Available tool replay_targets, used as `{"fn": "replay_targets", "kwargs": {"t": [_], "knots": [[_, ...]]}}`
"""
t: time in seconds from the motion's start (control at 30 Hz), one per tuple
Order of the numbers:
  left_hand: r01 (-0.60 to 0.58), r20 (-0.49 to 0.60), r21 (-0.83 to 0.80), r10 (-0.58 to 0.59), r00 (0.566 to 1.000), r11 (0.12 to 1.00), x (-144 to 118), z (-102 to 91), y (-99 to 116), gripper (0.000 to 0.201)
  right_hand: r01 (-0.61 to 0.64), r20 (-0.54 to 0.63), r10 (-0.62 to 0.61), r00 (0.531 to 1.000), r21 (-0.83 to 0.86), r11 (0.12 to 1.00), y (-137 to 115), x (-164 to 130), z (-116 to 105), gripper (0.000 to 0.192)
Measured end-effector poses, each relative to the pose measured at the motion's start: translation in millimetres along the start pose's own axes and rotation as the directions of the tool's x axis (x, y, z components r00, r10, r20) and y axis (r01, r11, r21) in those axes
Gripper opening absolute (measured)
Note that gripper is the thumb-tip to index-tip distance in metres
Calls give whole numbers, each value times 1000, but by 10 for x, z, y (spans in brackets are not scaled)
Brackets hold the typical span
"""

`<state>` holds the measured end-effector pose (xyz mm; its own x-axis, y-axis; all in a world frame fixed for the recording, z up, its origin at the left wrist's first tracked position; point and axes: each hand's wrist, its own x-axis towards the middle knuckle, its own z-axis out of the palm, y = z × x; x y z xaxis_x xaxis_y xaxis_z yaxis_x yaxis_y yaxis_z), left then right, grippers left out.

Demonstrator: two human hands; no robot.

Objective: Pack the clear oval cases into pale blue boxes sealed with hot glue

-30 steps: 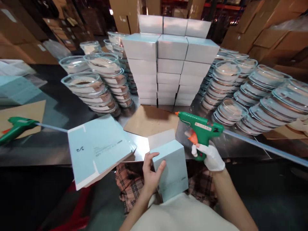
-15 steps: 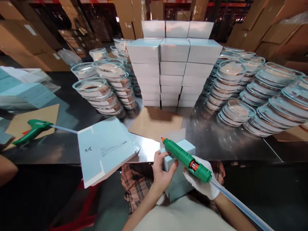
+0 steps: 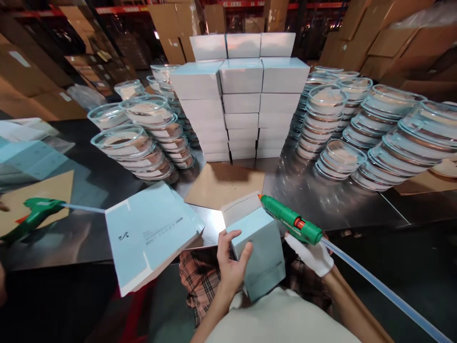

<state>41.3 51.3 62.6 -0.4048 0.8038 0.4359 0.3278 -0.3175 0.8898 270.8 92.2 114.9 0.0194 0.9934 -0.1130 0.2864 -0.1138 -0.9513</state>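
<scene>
My bare left hand point(image 3: 233, 257) grips the left side of a light blue carton point(image 3: 260, 259), which leans against my body at the table edge. Its far end flap point(image 3: 241, 208) stands raised and white inside. My right hand point(image 3: 312, 252), in a white glove, holds a green hot glue gun point(image 3: 291, 219). The gun's orange nozzle is at the right end of the raised flap; whether it touches I cannot tell. A long translucent glue stick point(image 3: 378, 286) runs out of the gun's back. The glue gun's handle is hidden by the glove.
Flat light blue cartons point(image 3: 150, 233) lie to the left. Beyond the cardboard sheet point(image 3: 224, 183) stands a stack of closed boxes point(image 3: 241, 78). Stacked glass dishes rise at left point(image 3: 128, 147) and right point(image 3: 339, 159). Another person's hand point(image 3: 3, 206) is near a second green glue gun point(image 3: 35, 214).
My right hand and the glue gun have moved right, off the carton's top, bringing the nozzle to the flap's right end. More of the carton shows. The view has shifted slightly.
</scene>
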Motion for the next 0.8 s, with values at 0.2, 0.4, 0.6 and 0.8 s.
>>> {"fn": "replay_targets", "kwargs": {"t": [0.2,0.4,0.6,0.8], "knots": [[51,-35,-7,-51,998,999,44,-198,-62,27,-241,163,202,966,276,930,72,347,-50,48],[81,3,-40,-81,997,996,81,-287,-75,35,-362,267,308,913,185,913,112,1029,207,54],[99,-12,-69,-100,995,993,35,-270,-119,36,-258,142,260,955,-36,966,-105,1068,-21,35],[80,42,-25,-79,996,996,-37,-170,-107,41,26,349,-53,936,83,996,-355,813,267,43]]}}
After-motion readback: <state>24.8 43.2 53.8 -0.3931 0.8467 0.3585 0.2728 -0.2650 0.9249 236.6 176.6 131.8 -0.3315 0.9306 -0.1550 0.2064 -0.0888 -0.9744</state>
